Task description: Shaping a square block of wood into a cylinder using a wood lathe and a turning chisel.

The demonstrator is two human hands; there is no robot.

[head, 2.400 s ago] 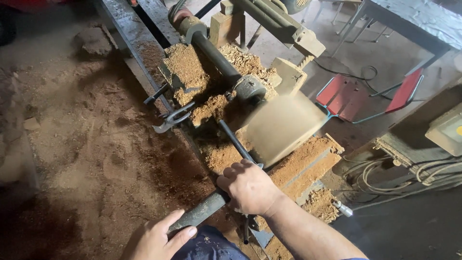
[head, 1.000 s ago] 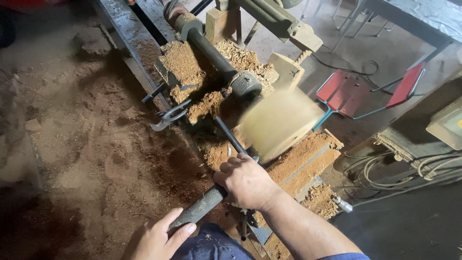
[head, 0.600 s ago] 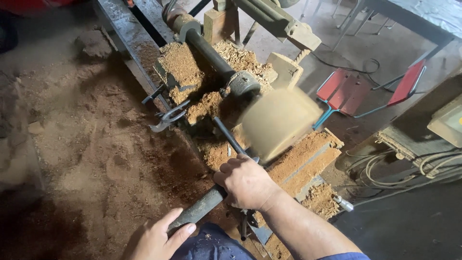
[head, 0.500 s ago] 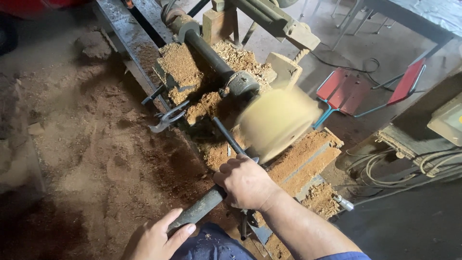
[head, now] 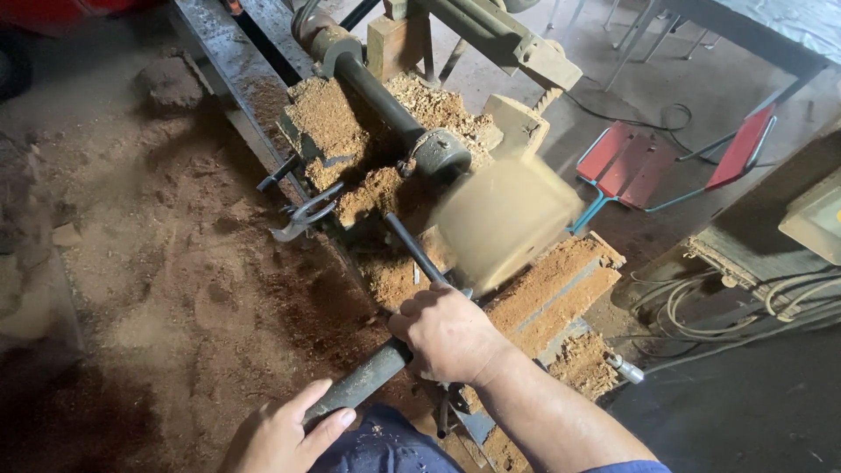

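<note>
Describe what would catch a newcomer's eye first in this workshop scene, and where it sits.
At centre, a blurred pale wooden block spins on a sawdust-covered lathe. Just below, the right hand and left hand grip a long dark metal turning tool pointed at it. Brown sawdust blankets the floor on the left.

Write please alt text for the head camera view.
A right hand and a left hand hold a long dark turning tool against a blurred wooden block on a lathe covered with sawdust.
</note>
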